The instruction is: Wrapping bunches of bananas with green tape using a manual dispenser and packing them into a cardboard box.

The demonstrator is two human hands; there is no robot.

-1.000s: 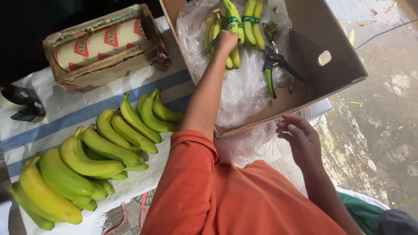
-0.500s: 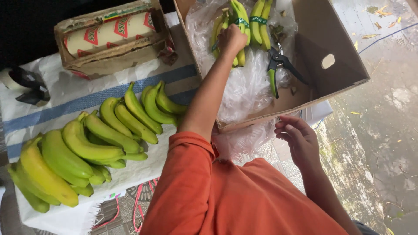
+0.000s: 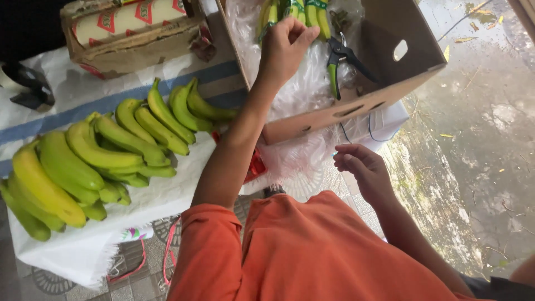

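My left hand reaches into a cardboard box, fingers curled on a bunch of green bananas with green bands, lying on a clear plastic liner. Black pruning shears with a green handle lie in the box just right of that hand. My right hand hangs below the box's near edge, fingers loosely apart, holding nothing, close to the liner's overhanging edge. My orange sleeve fills the bottom of the view.
Several bunches of green and yellowing bananas lie on a white cloth with a blue stripe at left. A worn carton holding a roll stands behind them, a black object at far left. Wet ground lies right.
The view has drifted, so the box sits higher in frame. My left hand stays on the bananas in the box, fingers curling further. My right hand has barely moved.
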